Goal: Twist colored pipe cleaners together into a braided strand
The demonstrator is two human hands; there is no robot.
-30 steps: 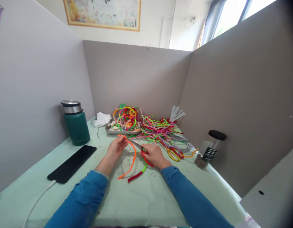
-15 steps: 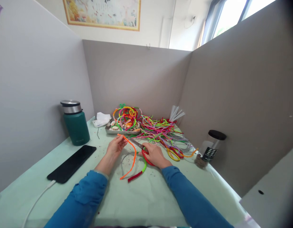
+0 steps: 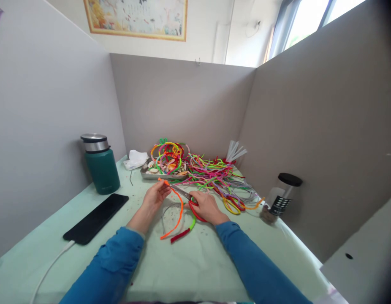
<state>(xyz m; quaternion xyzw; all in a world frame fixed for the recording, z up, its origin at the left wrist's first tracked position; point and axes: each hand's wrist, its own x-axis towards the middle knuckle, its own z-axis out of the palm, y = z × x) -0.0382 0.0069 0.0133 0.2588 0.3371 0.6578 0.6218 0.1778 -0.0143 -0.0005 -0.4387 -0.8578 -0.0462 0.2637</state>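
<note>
- Indoors, a person in blue sleeves works at a worktop (image 3: 189,270) covered in pale green cloth, walled by grey partitions (image 3: 183,101).
- The left hand (image 3: 154,197) has its grip pinched on an orange fuzzy strand (image 3: 182,211), which curves down over the worktop's middle toward the near edge.
- The right hand (image 3: 207,207) grips red-handled scissors (image 3: 183,193), the blades pointing at the strand beside the left fingertips; whether they touch it is too small to tell.
- Between the forearms and just beyond lie a thin grey loop (image 3: 163,219) and a curved green-and-red strand (image 3: 181,235).
- Toward the far edge, a metal tray (image 3: 165,177) holds colorful fuzzy hoops (image 3: 160,147) above small flat pieces (image 3: 153,170), beside a heap of strands (image 3: 211,171) reaching toward the far right corner.
- White strips (image 3: 235,152) fan upward behind the heap.
- Crumpled white tissue (image 3: 136,159) sits at the far left corner.
- Along the left edge stand a green bottle (image 3: 102,171) and, nearer, a flat black phone (image 3: 96,218) with a white cable (image 3: 54,264).
- At the right edge, a clear jar (image 3: 279,198) with a black lid leans.
</note>
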